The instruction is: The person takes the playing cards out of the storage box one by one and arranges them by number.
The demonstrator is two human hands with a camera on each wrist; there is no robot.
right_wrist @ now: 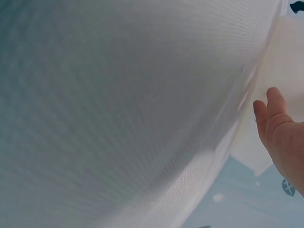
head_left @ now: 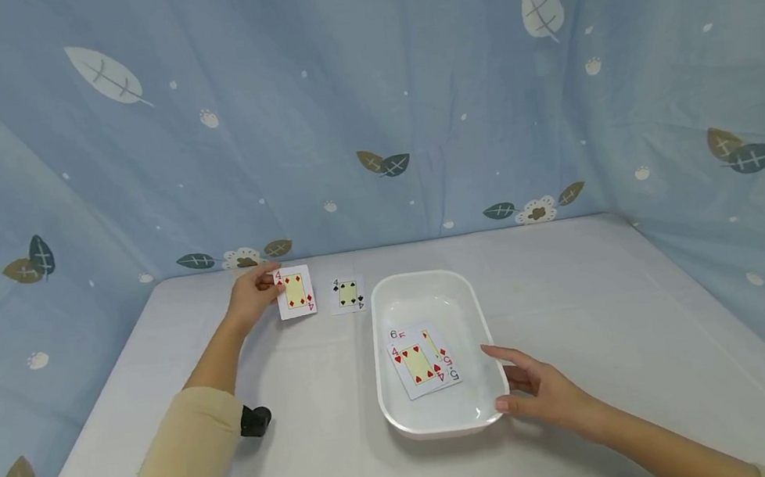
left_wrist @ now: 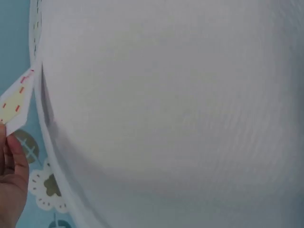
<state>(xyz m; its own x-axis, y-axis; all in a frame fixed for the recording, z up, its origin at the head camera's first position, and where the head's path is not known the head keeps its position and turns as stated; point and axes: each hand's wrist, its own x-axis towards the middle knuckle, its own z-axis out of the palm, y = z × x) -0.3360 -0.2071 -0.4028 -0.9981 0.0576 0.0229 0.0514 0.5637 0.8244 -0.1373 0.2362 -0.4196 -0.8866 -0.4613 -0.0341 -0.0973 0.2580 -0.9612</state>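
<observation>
My left hand (head_left: 254, 295) pinches a four of diamonds playing card (head_left: 301, 301) near the table's back left, its face toward me; the left wrist view shows the same card (left_wrist: 18, 97) in the fingers. Just right of it, a four of spades (head_left: 348, 295) lies face up on the table. A white tray (head_left: 379, 357) stands right of the middle, with overlapping face-up cards inside, a four of hearts (head_left: 415, 368) on top. My right hand (head_left: 549, 393) holds the tray's near right rim, thumb and index finger over the edge, other fingers against the outer wall.
White cloth (head_left: 308, 452) covers the table. Behind it and on both sides hangs a blue curtain (head_left: 311, 105) printed with leaves and flowers. A small black device (head_left: 256, 421) shows beside the left sleeve (head_left: 182, 466).
</observation>
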